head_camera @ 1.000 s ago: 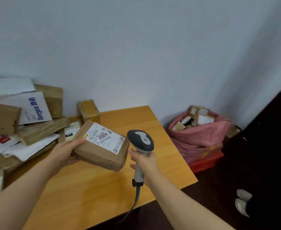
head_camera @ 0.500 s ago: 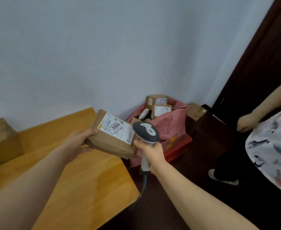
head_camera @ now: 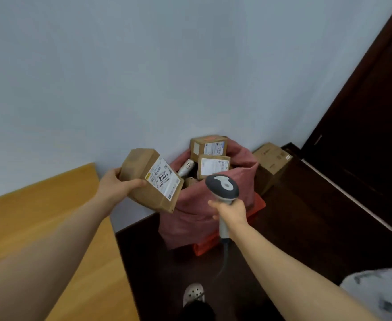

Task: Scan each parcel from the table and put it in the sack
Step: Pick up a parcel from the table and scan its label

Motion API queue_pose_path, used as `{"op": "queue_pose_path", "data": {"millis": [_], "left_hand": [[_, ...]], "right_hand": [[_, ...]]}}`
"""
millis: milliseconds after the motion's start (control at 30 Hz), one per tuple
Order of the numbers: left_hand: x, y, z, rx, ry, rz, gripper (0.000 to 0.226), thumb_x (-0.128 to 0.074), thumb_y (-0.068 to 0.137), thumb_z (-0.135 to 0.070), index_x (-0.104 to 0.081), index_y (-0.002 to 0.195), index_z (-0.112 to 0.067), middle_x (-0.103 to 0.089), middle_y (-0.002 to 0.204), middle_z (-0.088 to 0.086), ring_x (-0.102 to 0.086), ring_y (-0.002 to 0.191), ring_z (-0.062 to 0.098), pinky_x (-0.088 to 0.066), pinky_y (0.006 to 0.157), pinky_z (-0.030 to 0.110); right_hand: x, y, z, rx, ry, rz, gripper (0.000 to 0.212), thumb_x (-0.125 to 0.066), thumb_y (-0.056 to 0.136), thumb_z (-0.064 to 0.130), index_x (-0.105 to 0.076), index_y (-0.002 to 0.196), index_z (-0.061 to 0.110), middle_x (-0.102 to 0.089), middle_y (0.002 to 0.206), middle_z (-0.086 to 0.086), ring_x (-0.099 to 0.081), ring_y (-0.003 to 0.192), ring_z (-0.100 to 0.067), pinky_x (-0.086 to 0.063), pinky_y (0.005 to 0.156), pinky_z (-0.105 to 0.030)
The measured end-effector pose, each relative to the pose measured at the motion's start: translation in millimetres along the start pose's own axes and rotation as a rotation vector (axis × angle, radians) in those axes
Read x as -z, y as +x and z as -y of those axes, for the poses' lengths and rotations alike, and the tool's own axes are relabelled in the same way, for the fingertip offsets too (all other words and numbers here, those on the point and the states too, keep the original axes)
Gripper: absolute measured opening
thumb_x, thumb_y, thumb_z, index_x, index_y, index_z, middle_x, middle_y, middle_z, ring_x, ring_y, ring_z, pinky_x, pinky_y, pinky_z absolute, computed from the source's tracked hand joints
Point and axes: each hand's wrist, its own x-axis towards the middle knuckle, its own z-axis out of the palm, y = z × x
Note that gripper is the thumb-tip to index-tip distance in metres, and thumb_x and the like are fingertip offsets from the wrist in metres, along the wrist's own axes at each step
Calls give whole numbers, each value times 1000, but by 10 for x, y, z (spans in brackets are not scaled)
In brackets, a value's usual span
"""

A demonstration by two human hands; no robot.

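One corner of the wooden table [head_camera: 42, 218] shows at left, below a pale wall [head_camera: 144, 66], with dark floor [head_camera: 306, 228] beside it. My left hand [head_camera: 115, 184] grips the parcel [head_camera: 141, 181], thumb and fingers curled round it, at the rim of the red sack [head_camera: 213, 202]. My right hand [head_camera: 231, 211] clasps the scanner [head_camera: 222, 188]. Earlier the parcel hung over the table's edge.

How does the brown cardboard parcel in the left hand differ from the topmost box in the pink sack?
The brown cardboard parcel hangs tilted in the left hand; the topmost cardboard box rests in the pink sack. The parcel's label shows bold 2004; the box's only small print. Both bear white labels.
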Motion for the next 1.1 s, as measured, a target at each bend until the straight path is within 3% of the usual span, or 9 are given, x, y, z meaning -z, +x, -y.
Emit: {"op": "queue_pose_path", "data": {"millis": [100, 167, 333, 500, 567, 667, 833, 933, 1100], "left_hand": [[-254, 386, -120, -32, 27, -20, 71, -87, 65, -25, -55, 127, -12, -60, 109, -3, -58, 94, 14, -46, 75, 23], [-426, 623, -184, -41, 26, -16, 70, -86, 66, -23, -55, 128, -13, -58, 108, -5, -55, 90, 11, -41, 69, 17], [-796, 1107, -262, -35, 93, 48, 65, -84, 69, -22, -57, 127, -16, -60, 107, -5, -56, 92, 11, -42, 76, 22], [-1054, 1394, -312, -16, 145, 72, 65, -83, 69, -23, -56, 127, -13, -62, 111, -3, -59, 97, 14, -48, 80, 26], [-1160, 1450, -337, -4, 157, 51, 67, -84, 68, -23, -54, 128, -14, -59, 107, -6, -56, 93, 11, -44, 74, 19], [-1356, 1475, -403, 3, 144, 15, 67, -85, 68, -23, -53, 127, -15, -56, 96, -13, -53, 82, -1, -40, 66, 15], [-1761, 1443, -624, -58, 98, 79, 82, -88, 65, -22, -47, 135, -18, -56, 108, -7, -55, 103, 14, -44, 86, 27], [-1940, 1435, -789, -142, 113, 176, 91, -87, 67, -22, -38, 144, -23, -48, 126, -10, -46, 115, 8, -40, 97, 25], [-2124, 1439, -947, -181, 112, 319, 76, -81, 73, -23, -45, 138, -37, -49, 131, -9, -47, 116, 8, -42, 88, 15]], "right_hand": [[47, 456, 104, 16, -163, -47, 19, -80, 74, 14, -66, 86, 11, -68, 74, -3, -66, 68, -19, -57, 76, -41], [71, 754, 158, 32, -288, -56, 28, -80, 73, 16, -67, 96, 8, -71, 88, -10, -68, 85, -27, -55, 82, -42], [92, 1344, 239, 138, -507, -5, 57, -77, 69, 12, -58, 123, 10, -63, 122, -5, -61, 112, -26, -49, 93, -36], [46, 1861, 262, 177, -692, 156, 88, -72, 72, 9, -31, 149, 12, -48, 145, -2, -53, 125, -26, -45, 98, -36], [55, 2048, 264, 142, -776, 176, 70, -72, 73, 12, -47, 139, 10, -52, 142, -7, -56, 121, -28, -46, 94, -36], [172, 2137, 287, 46, -898, 174, 34, -70, 75, 20, -68, 107, 9, -69, 110, -11, -64, 104, -30, -49, 78, -33], [472, 1857, 136, 108, -631, 80, 21, -72, 71, 12, -70, 91, 6, -65, 82, -2, -67, 93, -28, -42, 66, -27], [578, 1724, 77, 161, -422, 5, 27, -77, 69, 5, -72, 95, 2, -68, 87, -4, -66, 94, -22, -43, 70, -26], [657, 1708, 142, 215, -233, -69, 33, -78, 69, -4, -71, 101, -3, -66, 89, -3, -58, 89, -13, -46, 77, -28]]}}
